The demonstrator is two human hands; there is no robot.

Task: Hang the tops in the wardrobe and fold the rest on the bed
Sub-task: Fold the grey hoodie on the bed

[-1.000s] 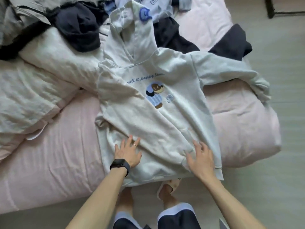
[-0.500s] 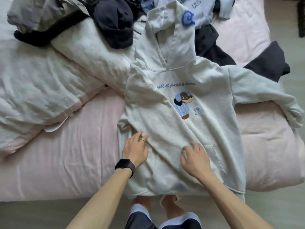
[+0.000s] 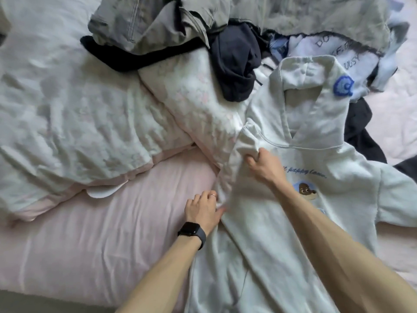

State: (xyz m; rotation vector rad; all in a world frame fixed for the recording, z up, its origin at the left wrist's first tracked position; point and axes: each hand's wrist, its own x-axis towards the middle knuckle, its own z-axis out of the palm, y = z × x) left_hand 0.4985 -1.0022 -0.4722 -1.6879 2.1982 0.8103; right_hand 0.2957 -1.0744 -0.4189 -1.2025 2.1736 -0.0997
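Cream hoodie [image 3: 259, 256] lying face-up on the pink bed [image 3: 90, 233], both hands at its left side.

At centre frame the left hand [image 3: 203, 212] rests knuckles-up at the hoodie's edge. Its fingertips are lost in blurred cloth, so its grip cannot be told. The right hand [image 3: 262, 162] reaches across, its forearm hiding part of the print, and its fingers [image 3: 251, 159] are curled around a shoulder fold. The hoodie runs bottom to top with its hood toward the upper right, and its hem and right sleeve are cut off.
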